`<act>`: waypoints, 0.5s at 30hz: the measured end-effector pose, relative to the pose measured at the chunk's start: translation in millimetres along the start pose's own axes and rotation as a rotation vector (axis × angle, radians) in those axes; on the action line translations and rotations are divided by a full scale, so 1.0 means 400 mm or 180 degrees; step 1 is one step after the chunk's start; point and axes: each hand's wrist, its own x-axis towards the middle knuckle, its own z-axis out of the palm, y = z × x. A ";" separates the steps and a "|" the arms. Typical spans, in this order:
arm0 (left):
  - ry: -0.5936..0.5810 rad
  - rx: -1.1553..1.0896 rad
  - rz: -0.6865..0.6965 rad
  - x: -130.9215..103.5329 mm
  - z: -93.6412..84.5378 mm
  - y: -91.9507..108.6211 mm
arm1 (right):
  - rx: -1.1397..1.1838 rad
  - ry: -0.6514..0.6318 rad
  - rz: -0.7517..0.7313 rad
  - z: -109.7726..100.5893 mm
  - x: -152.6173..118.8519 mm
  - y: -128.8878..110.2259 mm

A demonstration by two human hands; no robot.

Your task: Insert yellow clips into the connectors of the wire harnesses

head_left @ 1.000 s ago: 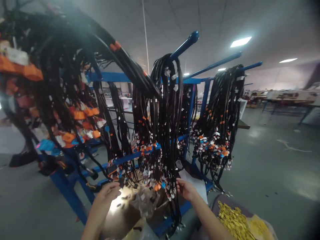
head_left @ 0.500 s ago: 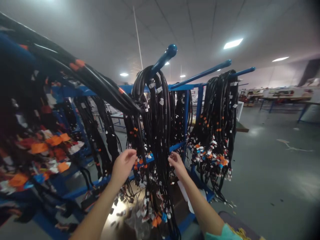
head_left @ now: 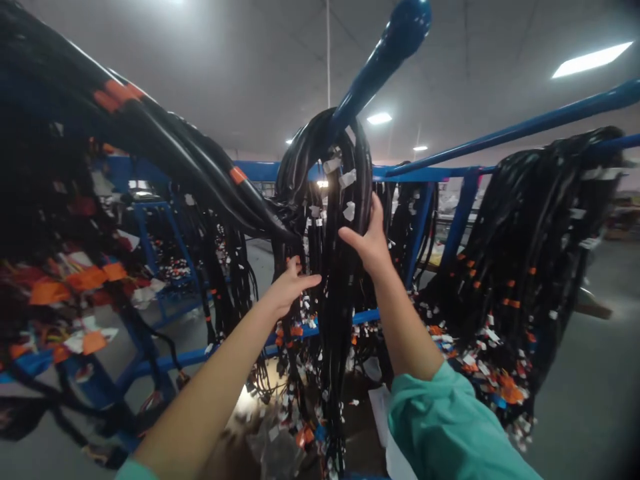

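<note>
Both arms are raised forward and upward. The left forearm is bare and stretched diagonally from lower left; the left hand (head_left: 290, 285) is held open, fingers extended and pointed right, the palm seemingly turned down. The right arm is bent steeply upward, a teal sleeve (head_left: 440, 427) covering it near the elbow. The right hand (head_left: 369, 239) is lifted higher, thumb spread left, fingers curled away.
</note>
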 end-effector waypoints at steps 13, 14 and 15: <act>0.2873 0.1729 0.0526 -0.382 -0.272 -0.007 | 0.0911 -0.0159 0.0448 0.228 -0.245 -0.097; 0.3709 0.2297 0.0895 -0.423 -0.314 0.038 | 0.1081 -0.0193 0.0938 0.267 -0.272 -0.069; 0.4372 0.2710 0.1067 -0.459 -0.356 0.088 | 0.1279 -0.0285 0.1368 0.305 -0.293 -0.043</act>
